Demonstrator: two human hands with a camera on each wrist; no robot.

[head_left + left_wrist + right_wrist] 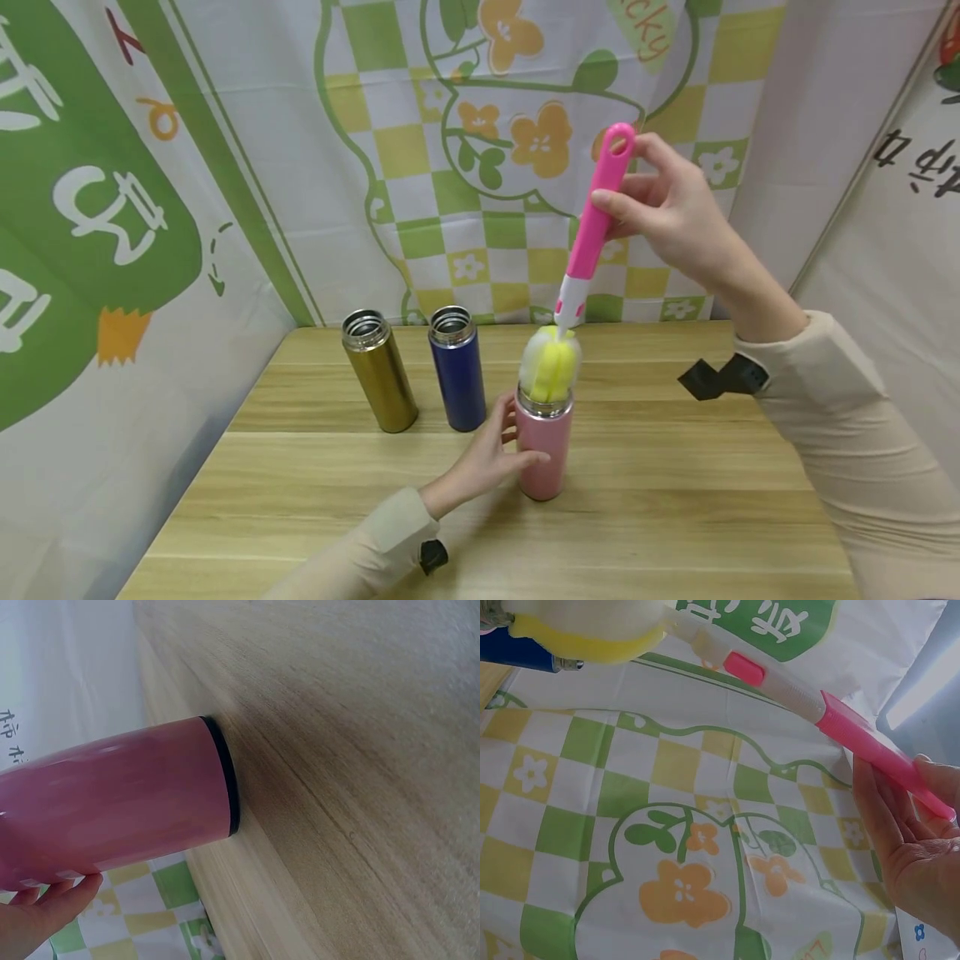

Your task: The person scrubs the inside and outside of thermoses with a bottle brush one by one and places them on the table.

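Observation:
A pink bottle (545, 450) stands upright on the wooden table (675, 500), its mouth open. My left hand (495, 454) grips its side; in the left wrist view the pink bottle (112, 802) fills the left half, with fingertips (52, 900) under it. My right hand (667, 208) holds the pink handle of a bottle brush (592, 233) high above the bottle. The brush's yellow and white sponge head (551, 367) sits at the bottle's mouth, partly in. In the right wrist view the handle (855, 735) runs from my fingers (900, 840) to the sponge (585, 630).
A gold bottle (378, 371) and a dark blue bottle (457, 367) stand open-topped at the back of the table, left of the pink one. Printed cloth walls (487, 125) close in the table on three sides. Bare wood lies to the right and front.

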